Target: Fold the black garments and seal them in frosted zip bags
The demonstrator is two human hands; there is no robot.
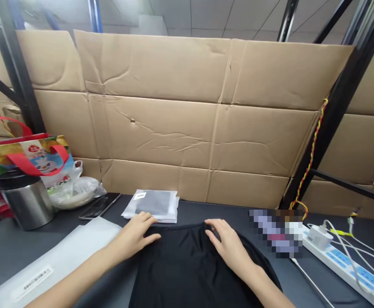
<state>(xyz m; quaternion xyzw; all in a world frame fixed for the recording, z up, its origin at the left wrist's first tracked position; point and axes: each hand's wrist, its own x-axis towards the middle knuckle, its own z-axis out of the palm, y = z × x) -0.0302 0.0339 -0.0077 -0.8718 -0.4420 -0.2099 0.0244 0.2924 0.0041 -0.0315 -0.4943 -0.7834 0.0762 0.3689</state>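
Black fabric [190, 269] lies between spread left hand [132, 234] and right hand [227, 244] (both touching).

A steel flask [26, 201] and a red-handled tote bag [26, 154] stand on the bench [46, 241] near a smartphone [99, 205], with a white power strip [341, 265] to the right and cardboard sheets [155, 128] behind.

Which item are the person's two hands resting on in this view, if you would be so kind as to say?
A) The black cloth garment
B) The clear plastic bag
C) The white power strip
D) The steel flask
A: the left hand and the right hand both lie on the black cloth garment in front of the person.
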